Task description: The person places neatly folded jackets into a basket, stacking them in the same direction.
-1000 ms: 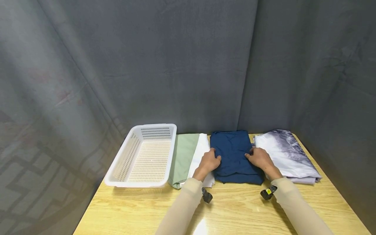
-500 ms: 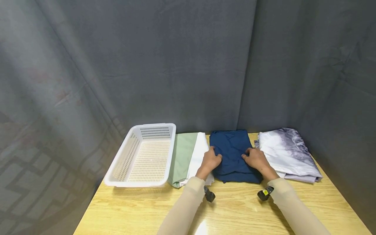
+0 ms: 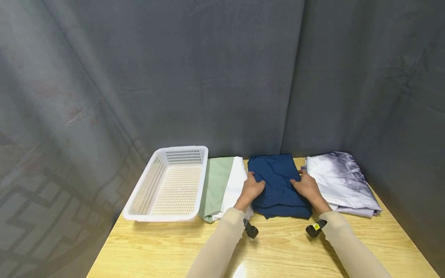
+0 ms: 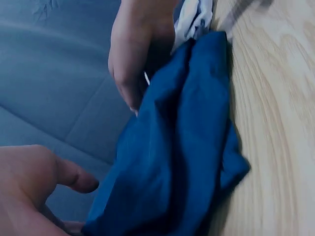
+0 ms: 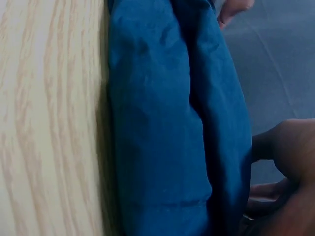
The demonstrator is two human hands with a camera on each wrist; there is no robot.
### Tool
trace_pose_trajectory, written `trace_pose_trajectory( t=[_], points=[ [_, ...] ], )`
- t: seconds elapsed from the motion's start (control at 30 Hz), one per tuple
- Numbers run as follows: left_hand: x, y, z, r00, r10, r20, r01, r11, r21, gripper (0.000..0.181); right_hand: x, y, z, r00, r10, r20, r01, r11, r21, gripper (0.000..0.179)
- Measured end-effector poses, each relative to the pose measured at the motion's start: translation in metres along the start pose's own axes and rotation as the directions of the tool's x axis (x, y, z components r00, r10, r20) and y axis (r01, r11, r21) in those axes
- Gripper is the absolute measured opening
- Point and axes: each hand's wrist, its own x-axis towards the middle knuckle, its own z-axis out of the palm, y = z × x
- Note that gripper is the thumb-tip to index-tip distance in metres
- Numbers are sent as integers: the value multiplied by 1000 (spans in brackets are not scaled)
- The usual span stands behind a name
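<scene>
The left hand [image 3: 252, 189] and right hand [image 3: 307, 186], loosely spread without visible grip, are touching the navy cloth [image 3: 276, 185] left and right, apparently squaring it; the next move is probably calling for even pressure.

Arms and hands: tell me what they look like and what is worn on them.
The left sleeve and right sleeve are long, plain and pale cream, reaching to the wrists. The left hand and right hand are bare, without gloves. A small, dark left wrist camera and right wrist camera sit by the cuffs; the right one bears a yellow mark.
</scene>
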Motion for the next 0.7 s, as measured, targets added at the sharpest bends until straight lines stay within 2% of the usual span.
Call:
trace_pose_trajectory(
  t=[0.07, 0.17, 0.27, 0.4, 0.53, 0.7],
  points=[
    [2, 0, 4, 1000, 1, -28, -1, 1000, -19, 65, 1, 1, 1, 1000, 2, 3, -2, 1000, 12, 68],
    [1, 4, 5, 997, -30, -67, 26, 998, -59, 65, 1, 1, 1, 1000, 6, -2, -6, 1000, 29, 70],
    [-3, 11, 1, 993, -85, -83, 77, 992, -96, 66, -1, -2, 0, 1000, 25, -4, -25, 998, 59, 70],
    [-8, 19, -4, 986, -163, -41, 157, 980, -124, 71, -2, -3, -2, 999, 46, 8, -47, 996, 75, 72],
    [-10, 23, -8, 983, -186, 6, 184, 968, -169, 73, 0, 1, -2, 998, 48, 30, -50, 995, 85, 74],
    [-11, 21, -9, 976, -200, 81, 215, 938, -273, 81, 2, 3, -1, 995, 61, 83, -71, 990, 123, 81]
  ],
)
